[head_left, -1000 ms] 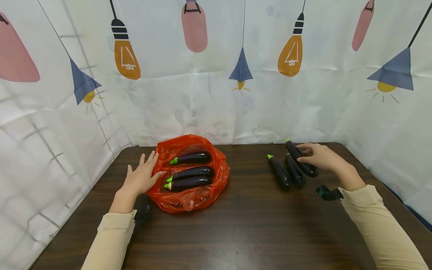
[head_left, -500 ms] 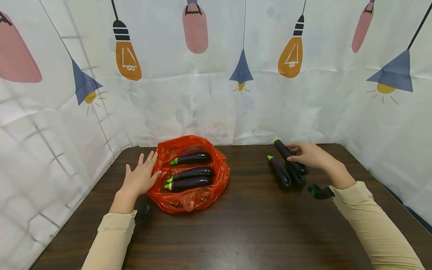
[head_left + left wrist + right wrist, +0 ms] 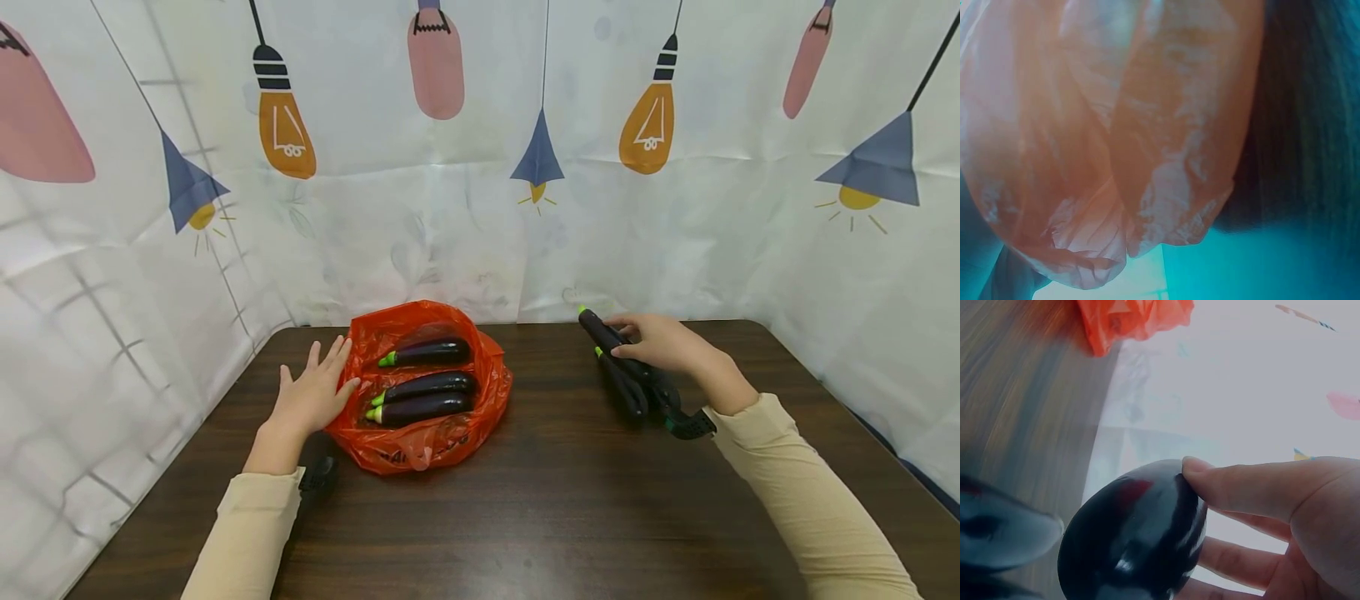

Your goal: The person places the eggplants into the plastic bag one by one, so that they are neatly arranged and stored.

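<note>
My right hand grips a dark purple eggplant with a green tip, thumb on one side and fingers on the other in the right wrist view. The held eggplant overlaps a second eggplant on the table; a third, behind the wrist band, is mostly hidden. At the left, my left hand lies with fingers spread against the side of a red plastic bag. Inside the gaping bag are three eggplants, one at the back and two side by side nearer the front. Red plastic fills most of the left wrist view.
A dark brown wooden table bears everything. Behind it and along both sides hangs a pale cloth printed with lamps and bulbs. Each wrist carries a black band, such as the right one.
My right hand has moved left with the eggplant, from the right of the other two to above them. My left hand and the bag have stayed in place.
</note>
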A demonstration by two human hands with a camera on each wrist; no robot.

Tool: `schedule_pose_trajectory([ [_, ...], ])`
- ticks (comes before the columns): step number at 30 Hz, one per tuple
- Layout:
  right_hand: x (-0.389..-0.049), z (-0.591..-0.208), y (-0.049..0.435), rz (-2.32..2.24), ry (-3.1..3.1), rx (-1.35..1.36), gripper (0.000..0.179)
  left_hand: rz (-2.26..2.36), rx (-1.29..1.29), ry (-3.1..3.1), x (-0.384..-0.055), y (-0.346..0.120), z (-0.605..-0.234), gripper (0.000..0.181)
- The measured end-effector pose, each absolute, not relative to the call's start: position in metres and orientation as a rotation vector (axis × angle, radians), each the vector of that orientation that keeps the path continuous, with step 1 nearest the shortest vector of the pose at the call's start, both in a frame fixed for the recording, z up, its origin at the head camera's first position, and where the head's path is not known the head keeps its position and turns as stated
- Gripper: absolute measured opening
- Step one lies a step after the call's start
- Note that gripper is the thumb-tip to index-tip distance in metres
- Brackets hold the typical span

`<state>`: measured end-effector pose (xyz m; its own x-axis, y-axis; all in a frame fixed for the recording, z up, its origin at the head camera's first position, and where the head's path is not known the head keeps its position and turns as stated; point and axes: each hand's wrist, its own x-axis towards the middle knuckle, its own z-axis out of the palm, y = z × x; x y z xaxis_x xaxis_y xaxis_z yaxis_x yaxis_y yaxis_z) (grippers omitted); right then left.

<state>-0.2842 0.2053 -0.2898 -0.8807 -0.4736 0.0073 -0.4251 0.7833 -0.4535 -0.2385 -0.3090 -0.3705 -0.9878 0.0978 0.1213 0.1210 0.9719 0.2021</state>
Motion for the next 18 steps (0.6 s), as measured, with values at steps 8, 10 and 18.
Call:
schedule_pose_trajectory([
  [8, -0.288, -0.286, 0.186, -0.698, 2.843, -0.754, 0.057, -0.332, -0.171, -3.007, -0.239, -0.311, -0.369, 0.076],
  [10, -0.289, -0.286, 0.183, -0.694, 2.842, -0.769, 0.056, -0.337, -0.173, -3.006, -0.239, -0.311, -0.369, 0.076],
  [18, -0.292, -0.285, 0.168, -0.669, 2.834, -0.825, 0.056, -0.336, -0.168, -3.008, -0.238, -0.311, -0.369, 0.076],
])
